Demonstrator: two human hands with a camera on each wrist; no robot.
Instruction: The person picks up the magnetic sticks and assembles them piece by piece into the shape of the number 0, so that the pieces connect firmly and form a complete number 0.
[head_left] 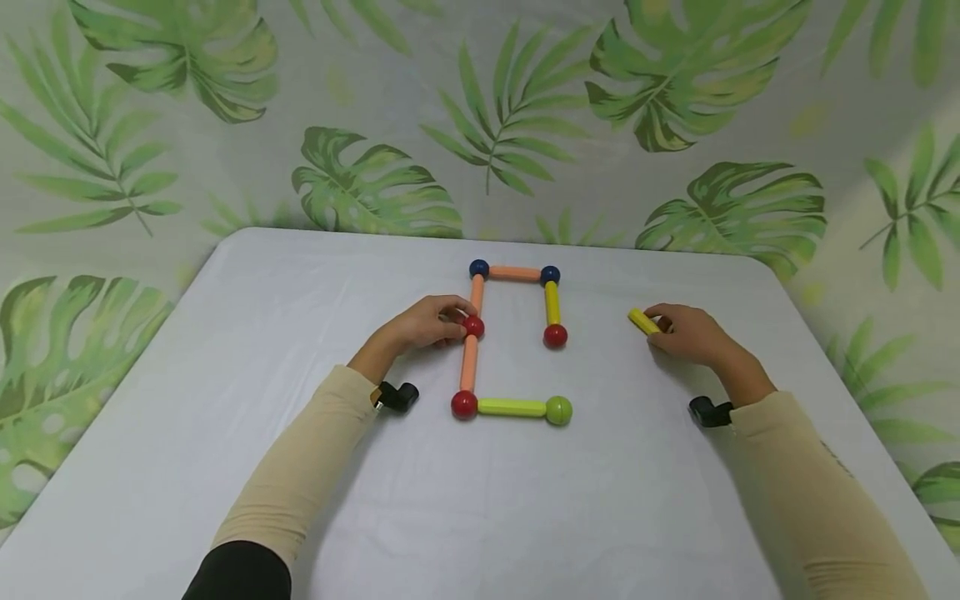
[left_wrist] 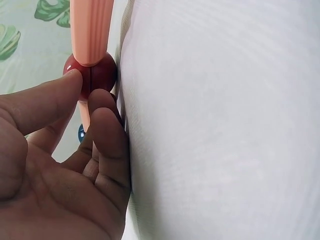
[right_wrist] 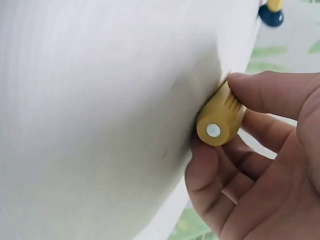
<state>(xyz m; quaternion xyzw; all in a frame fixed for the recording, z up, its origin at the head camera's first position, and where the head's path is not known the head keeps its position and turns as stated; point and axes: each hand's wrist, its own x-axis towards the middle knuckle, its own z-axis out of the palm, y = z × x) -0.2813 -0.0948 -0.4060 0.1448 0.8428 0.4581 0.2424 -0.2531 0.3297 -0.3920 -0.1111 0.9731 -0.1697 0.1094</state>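
Note:
My left hand (head_left: 432, 321) holds a red ball (head_left: 473, 326) between thumb and fingers, at the middle of the figure's left side. Orange rods join this ball to a blue ball (head_left: 479, 268) behind and a red ball (head_left: 464, 405) in front. In the left wrist view, thumb and fingertips touch the red ball (left_wrist: 102, 75) just under an orange rod (left_wrist: 91, 30). Off to the right, my right hand (head_left: 692, 333) pinches a yellow rod (head_left: 642, 321). The right wrist view shows the yellow rod (right_wrist: 218, 117) with a round silvery spot on its end.
A horizontal orange rod (head_left: 515, 273) leads to a second blue ball (head_left: 551, 275). From there a yellow rod (head_left: 552, 302) runs to another red ball (head_left: 556, 337). At the front, a green rod (head_left: 512, 407) ends in a green ball (head_left: 558, 410). All lie on a white-covered table (head_left: 600, 517).

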